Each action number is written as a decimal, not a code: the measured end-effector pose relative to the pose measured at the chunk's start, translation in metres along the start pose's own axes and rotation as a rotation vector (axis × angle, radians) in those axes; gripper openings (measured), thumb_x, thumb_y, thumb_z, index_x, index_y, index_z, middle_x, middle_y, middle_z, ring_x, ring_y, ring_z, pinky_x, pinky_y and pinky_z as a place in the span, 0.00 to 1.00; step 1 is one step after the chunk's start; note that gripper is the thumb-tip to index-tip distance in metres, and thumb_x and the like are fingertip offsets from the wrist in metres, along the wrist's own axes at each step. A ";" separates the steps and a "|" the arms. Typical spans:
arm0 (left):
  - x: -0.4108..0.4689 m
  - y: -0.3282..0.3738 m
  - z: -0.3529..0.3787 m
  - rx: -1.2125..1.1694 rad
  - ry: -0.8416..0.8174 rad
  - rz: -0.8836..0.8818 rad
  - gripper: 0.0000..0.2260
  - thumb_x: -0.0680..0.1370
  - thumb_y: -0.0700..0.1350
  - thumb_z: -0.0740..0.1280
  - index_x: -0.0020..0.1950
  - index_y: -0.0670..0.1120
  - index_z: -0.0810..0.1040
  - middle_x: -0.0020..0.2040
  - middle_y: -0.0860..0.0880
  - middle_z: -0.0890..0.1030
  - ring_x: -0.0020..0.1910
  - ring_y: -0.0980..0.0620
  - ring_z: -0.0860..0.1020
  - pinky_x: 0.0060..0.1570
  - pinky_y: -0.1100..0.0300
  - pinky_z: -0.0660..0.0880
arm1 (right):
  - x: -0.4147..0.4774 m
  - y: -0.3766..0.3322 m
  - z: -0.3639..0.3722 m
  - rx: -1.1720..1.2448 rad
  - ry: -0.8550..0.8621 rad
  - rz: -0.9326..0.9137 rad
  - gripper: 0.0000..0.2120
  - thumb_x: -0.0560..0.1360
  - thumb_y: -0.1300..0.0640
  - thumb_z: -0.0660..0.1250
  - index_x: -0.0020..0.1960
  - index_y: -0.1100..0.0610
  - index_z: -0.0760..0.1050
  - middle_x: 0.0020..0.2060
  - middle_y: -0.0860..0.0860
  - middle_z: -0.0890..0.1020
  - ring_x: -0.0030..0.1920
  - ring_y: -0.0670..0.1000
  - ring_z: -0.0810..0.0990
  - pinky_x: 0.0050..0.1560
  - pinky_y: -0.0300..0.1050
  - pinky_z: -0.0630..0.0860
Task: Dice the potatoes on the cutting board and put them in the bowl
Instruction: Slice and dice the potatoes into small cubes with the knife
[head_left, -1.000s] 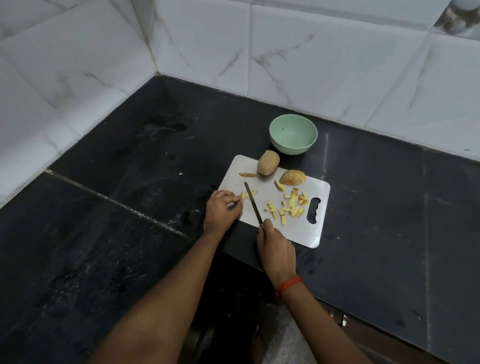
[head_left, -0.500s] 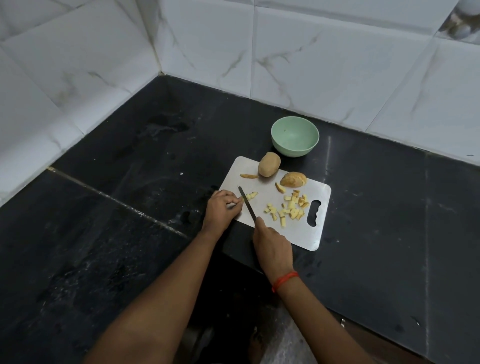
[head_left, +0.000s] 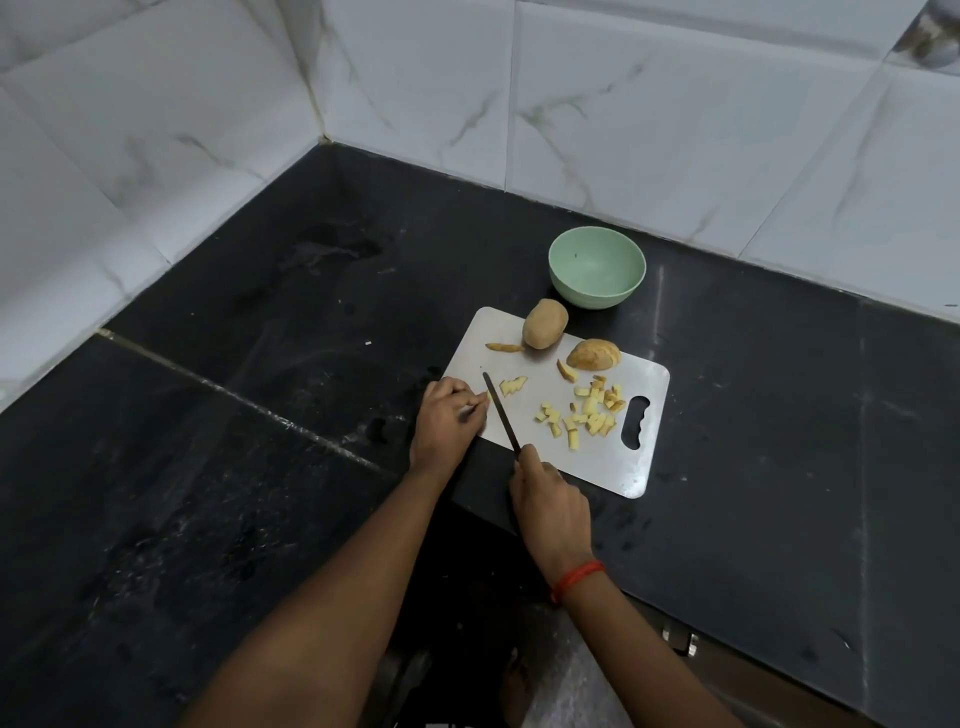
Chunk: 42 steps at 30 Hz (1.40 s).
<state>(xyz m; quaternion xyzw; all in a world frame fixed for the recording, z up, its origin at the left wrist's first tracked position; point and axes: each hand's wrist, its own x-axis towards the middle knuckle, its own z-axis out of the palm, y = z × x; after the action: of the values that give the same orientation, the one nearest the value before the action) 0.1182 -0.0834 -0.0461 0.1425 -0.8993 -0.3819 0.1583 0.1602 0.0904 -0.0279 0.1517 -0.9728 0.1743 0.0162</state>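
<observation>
left grip (head_left: 449, 415): curled, pinching | right grip (head_left: 553, 506): fist clenched, wrist straight

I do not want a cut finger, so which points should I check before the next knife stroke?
1. Right hand grips the dark slim knife: ok.
2. Left hand pinches the small yellow potato piece: ok.
3. Left fingertips away from the blade: very close, cannot tell.
4. White rectangular cutting board flat on the black stone counter: ok.
5. Pile of yellow diced potato clear of the blade: ok.
6. Light green round bowl empty and near: ok.
</observation>
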 end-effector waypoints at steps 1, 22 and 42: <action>0.000 0.000 0.000 0.002 -0.004 0.000 0.09 0.79 0.47 0.72 0.47 0.42 0.86 0.47 0.53 0.76 0.51 0.55 0.71 0.50 0.64 0.71 | 0.001 0.000 0.000 -0.009 -0.004 -0.008 0.07 0.80 0.55 0.65 0.46 0.54 0.67 0.30 0.53 0.78 0.25 0.61 0.77 0.23 0.44 0.62; 0.004 -0.001 -0.003 -0.034 -0.014 -0.025 0.07 0.77 0.46 0.74 0.51 0.43 0.87 0.47 0.52 0.78 0.50 0.54 0.72 0.48 0.72 0.68 | -0.029 0.029 -0.021 0.145 0.168 0.080 0.08 0.81 0.53 0.63 0.45 0.52 0.66 0.28 0.48 0.75 0.23 0.54 0.75 0.22 0.42 0.64; 0.049 0.058 0.029 0.070 -0.387 0.042 0.10 0.80 0.37 0.69 0.57 0.47 0.86 0.55 0.52 0.75 0.50 0.56 0.76 0.56 0.65 0.73 | 0.026 0.069 -0.018 0.441 0.411 0.320 0.07 0.82 0.51 0.62 0.47 0.51 0.68 0.28 0.46 0.75 0.27 0.50 0.74 0.28 0.48 0.72</action>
<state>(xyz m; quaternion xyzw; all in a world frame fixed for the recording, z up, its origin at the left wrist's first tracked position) 0.0546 -0.0439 -0.0141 0.0528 -0.9284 -0.3674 -0.0146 0.1139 0.1510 -0.0316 -0.0412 -0.8996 0.4077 0.1511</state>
